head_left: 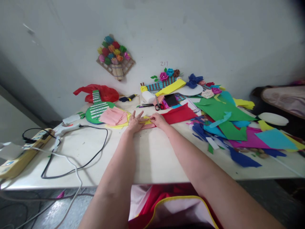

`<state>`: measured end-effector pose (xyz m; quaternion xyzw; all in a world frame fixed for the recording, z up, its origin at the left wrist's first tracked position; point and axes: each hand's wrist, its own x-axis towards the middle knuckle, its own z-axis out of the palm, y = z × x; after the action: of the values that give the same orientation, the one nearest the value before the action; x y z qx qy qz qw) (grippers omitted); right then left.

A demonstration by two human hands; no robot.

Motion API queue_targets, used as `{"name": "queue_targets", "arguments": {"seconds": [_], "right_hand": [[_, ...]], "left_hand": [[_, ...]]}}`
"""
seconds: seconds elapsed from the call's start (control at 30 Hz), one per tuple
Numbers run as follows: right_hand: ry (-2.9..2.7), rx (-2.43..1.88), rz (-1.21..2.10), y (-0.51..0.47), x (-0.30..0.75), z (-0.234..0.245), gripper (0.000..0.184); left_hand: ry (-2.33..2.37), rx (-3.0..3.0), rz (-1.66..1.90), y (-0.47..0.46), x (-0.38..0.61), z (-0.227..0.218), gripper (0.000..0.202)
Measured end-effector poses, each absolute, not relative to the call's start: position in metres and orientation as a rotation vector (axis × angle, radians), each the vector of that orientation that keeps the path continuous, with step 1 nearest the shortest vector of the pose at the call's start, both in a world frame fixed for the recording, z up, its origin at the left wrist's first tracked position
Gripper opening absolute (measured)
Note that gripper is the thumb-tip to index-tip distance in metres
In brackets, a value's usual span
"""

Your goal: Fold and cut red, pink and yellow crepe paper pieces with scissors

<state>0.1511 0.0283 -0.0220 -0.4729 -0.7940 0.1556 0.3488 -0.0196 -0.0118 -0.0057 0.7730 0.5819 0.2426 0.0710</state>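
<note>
My left hand (135,122) rests on the pale table (152,156) with fingers spread, pressing a small yellow paper piece (147,121) that lies on a pink paper (148,126). My right hand (158,120) pinches the right side of the same yellow piece. A red paper sheet (179,114) lies just right of my right hand. Red-handled scissors (158,106) lie behind the hands.
A stack of pink paper (113,116) and a green paper guitar (96,109) sit to the left, with a glue gun (68,128) and a black cable (78,165). Coloured sheets and scraps (228,127) cover the right side. Paper flower crafts (115,57) hang on the wall.
</note>
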Motion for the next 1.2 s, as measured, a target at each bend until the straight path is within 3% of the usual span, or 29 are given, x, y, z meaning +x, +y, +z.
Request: {"name": "queue_targets", "arguments": {"seconds": [0.33, 0.57, 1.2], "right_hand": [[-1.626, -1.119, 0.663, 0.034, 0.166, -0.021, 0.017], [-1.788, -1.092, 0.623, 0.023, 0.165, -0.015, 0.019], [-2.053, -1.530, 0.530, 0.016, 0.156, -0.007, 0.023]], "left_hand": [[1.874, 2.382, 0.294, -0.020, -0.015, 0.005, 0.042], [1.915, 2.385, 0.228, -0.021, -0.013, 0.007, 0.042], [2.040, 2.090, 0.447, -0.023, -0.016, 0.007, 0.035]]}}
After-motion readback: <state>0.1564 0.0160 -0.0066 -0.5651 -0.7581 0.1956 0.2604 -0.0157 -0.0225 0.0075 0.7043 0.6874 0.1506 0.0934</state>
